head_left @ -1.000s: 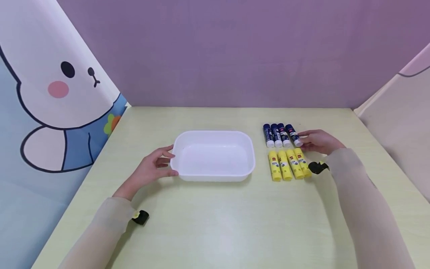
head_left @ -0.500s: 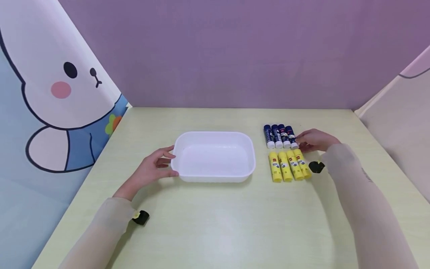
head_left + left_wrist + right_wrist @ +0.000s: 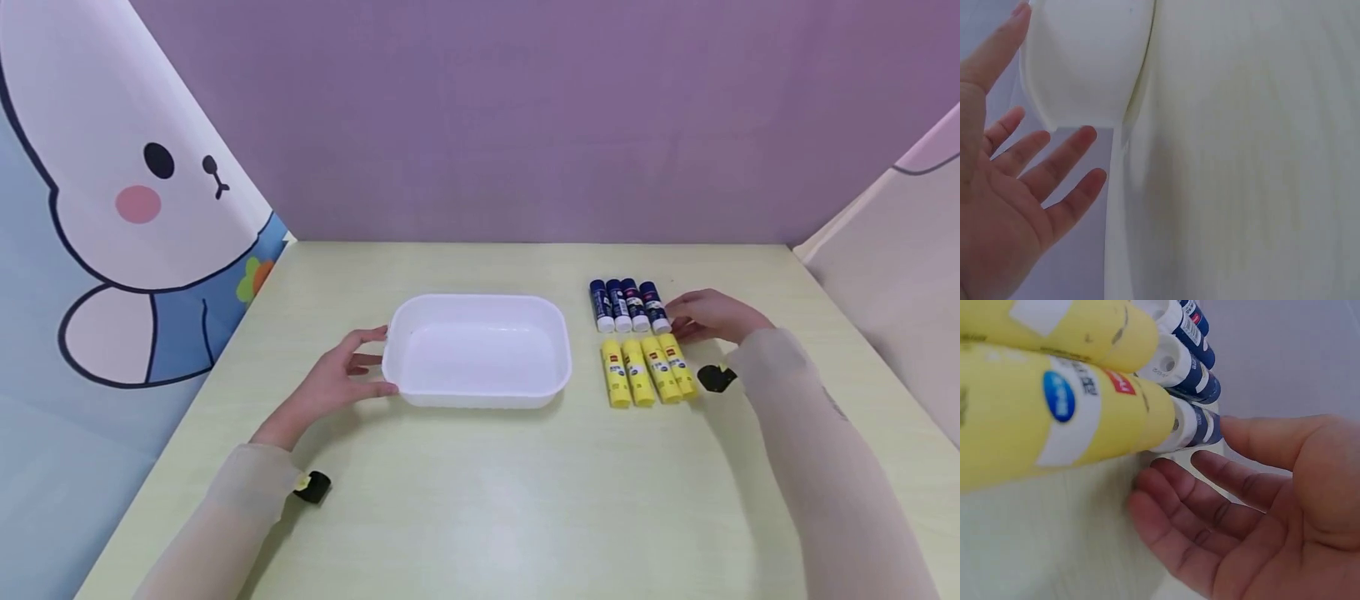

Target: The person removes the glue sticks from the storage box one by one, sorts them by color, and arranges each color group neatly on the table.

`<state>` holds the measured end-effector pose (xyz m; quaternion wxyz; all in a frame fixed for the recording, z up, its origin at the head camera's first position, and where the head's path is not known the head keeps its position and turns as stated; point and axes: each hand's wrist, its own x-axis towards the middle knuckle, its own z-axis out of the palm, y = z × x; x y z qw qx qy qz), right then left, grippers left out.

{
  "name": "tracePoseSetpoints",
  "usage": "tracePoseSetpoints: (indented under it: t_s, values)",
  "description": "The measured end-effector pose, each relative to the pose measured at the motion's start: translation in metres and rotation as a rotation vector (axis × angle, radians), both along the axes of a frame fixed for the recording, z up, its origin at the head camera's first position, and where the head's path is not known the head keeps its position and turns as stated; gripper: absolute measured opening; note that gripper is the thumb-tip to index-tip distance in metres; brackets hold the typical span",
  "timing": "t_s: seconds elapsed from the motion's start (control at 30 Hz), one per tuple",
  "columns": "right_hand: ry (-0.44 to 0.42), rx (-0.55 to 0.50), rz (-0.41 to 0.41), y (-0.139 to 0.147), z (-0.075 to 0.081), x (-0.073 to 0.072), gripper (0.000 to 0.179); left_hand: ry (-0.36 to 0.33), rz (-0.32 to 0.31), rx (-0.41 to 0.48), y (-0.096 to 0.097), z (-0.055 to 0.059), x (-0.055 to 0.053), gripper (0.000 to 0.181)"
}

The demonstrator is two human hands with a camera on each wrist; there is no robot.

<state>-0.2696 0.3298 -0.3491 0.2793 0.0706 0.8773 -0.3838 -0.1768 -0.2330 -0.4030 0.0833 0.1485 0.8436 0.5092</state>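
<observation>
In the head view, my left hand (image 3: 330, 383) is at the left end of a white plastic basin (image 3: 480, 354), thumb and fingers spread around that end. The left wrist view shows its fingers fairly straight, with the thumb beside the basin's edge (image 3: 1085, 62). On the right, several dark blue glue sticks with white ends lie side by side, the rightmost glue stick (image 3: 655, 308) slightly slanted. Right beside it is my right hand (image 3: 716, 317), fingers loosely bent and thumb tip at the blue end in the right wrist view. Several yellow glue sticks (image 3: 663, 371) lie in a row nearer me.
Everything lies on a pale wood-grain table (image 3: 480, 483). A purple backdrop (image 3: 480, 125) rises at its far edge. A panel with a cartoon animal (image 3: 138, 204) is on the left, a pale panel (image 3: 892, 292) on the right.
The rightmost blue glue stick has shifted left toward its row and lies straighter. My right hand went left with it, then drew slightly right. My left hand and the basin stay nearly in place.
</observation>
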Motion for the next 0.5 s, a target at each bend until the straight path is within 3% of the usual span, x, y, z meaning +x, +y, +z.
tracePoseSetpoints:
  t_s: [0.1, 0.2, 0.37, 0.5]
  values:
    - [0.046, 0.044, 0.05, 0.001, 0.002, 0.005, 0.058, 0.011, 0.004, -0.047, -0.01, 0.003, 0.001, 0.087]
    - [0.103, 0.084, 0.093, 0.002, 0.005, 0.011, 0.058, 0.019, 0.011, -0.103, -0.021, 0.009, 0.002, 0.089]
    - [0.195, 0.185, 0.177, -0.002, 0.011, 0.023, 0.062, 0.017, 0.047, -0.289, -0.032, 0.022, 0.001, 0.097]
    - [0.24, 0.292, 0.246, -0.01, 0.011, 0.033, 0.065, 0.096, 0.052, -0.429, -0.032, 0.028, 0.0, 0.105]
